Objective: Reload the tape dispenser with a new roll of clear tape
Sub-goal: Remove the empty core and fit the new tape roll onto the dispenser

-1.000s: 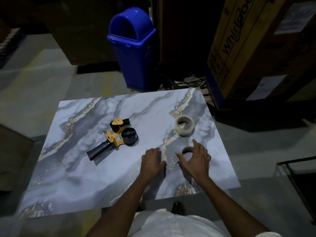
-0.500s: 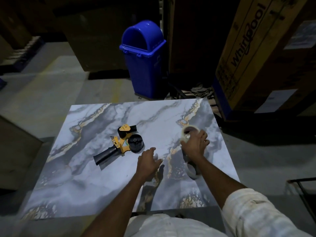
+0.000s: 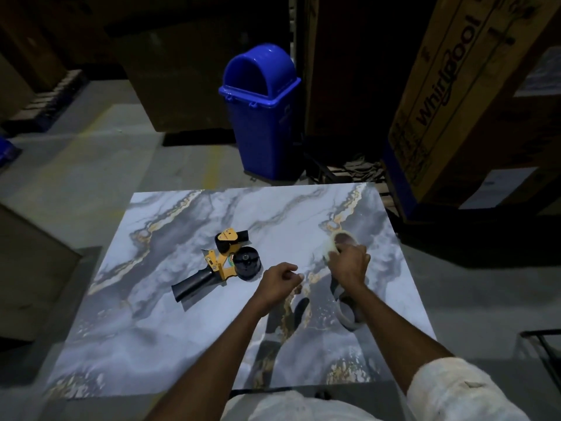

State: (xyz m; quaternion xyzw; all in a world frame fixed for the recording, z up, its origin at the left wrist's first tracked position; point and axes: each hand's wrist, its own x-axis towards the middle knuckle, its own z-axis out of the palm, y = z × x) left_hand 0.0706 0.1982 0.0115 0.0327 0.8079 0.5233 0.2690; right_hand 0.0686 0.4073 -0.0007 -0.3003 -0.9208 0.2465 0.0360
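We are early in the reload: our right hand [image 3: 349, 264] has its grip closed around the new roll of clear tape [image 3: 335, 244] at the right side of the marble-patterned tabletop [image 3: 145, 329], while our left hand [image 3: 277, 281] hovers loosely curled and empty. The tape dispenser [image 3: 223, 262] lies on its side, well apart, its black spool hub [image 3: 246, 262] bare. An empty tape core [image 3: 349, 314] lies under our right forearm; seating and threading remain.

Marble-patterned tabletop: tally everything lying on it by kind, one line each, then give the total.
Yellow-and-black handheld tape dispenser: 1
Full roll of clear tape, under the right hand: 1
Empty-looking grey tape core ring, partly hidden by the right forearm: 1
Total on the marble-patterned tabletop: 3
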